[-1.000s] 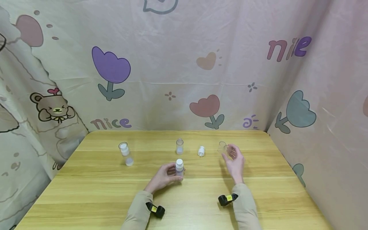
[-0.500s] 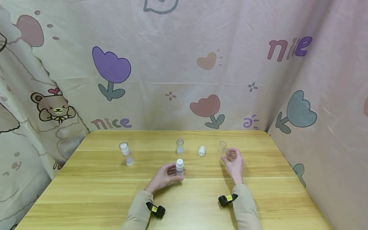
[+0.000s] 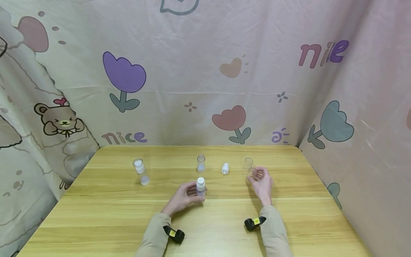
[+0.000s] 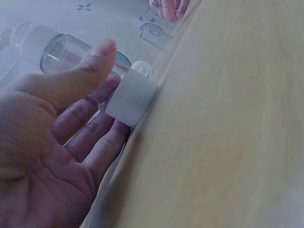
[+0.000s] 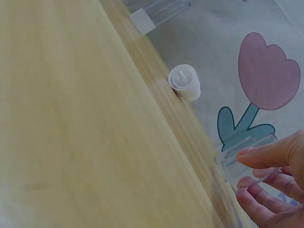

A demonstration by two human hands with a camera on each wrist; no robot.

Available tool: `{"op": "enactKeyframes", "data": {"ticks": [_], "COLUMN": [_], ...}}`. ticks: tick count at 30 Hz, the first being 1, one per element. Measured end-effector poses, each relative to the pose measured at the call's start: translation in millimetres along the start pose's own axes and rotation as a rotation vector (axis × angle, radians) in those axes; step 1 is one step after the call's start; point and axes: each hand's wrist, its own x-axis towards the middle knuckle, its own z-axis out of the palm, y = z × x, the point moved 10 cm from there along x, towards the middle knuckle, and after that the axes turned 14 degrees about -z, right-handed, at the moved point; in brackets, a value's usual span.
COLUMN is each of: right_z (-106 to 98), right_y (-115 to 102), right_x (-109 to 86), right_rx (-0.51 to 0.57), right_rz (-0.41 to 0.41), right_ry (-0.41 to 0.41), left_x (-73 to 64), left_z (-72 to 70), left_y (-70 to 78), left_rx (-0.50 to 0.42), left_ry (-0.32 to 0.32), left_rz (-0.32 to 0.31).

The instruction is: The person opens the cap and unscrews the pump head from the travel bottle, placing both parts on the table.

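Left hand (image 3: pixel 183 196): fingers partly spread, gripping one white-topped bottle (image 3: pixel 200 185), upright, centre of the counter (image 3: pixel 96 214). Right hand (image 3: pixel 262 184): thumb and fingers slightly apart, pinching one clear cylinder (image 3: pixel 250 175), right side. Just beyond it: second clear cylinder (image 3: pixel 248 164). Leftward: one white pump top (image 3: pixel 225 169); one topless bottle (image 3: pixel 201 165), far centre; another bottle (image 3: pixel 141 172), left.

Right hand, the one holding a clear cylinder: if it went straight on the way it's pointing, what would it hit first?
Most likely the other clear cylinder, just beyond the held cylinder in the right hand. How much gap lies between them is hard to tell.
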Motion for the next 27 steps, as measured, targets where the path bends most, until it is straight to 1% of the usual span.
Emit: {"op": "enactKeyframes", "data": {"ticks": [8, 19, 27], "right_z": [0.4, 2.3, 3.7], "right_y": [-0.4, 1.2, 3.7], "right_x": [-1.0, -2.1, -2.4], "right_rx": [0.003, 0.004, 0.001], "right_rz": [-0.012, 0.000, 0.002], "right_ry": [0.002, -0.009, -0.015], "left_x": [0.7, 1.3, 0.6], "left_z": [0.4, 0.2, 0.0], "left_y": [0.4, -0.3, -2.0], "left_rx": [-0.019, -0.017, -0.012], "left_ry": [-0.010, -0.011, -0.004], "left_rz": [0.003, 0.003, -0.015]}}
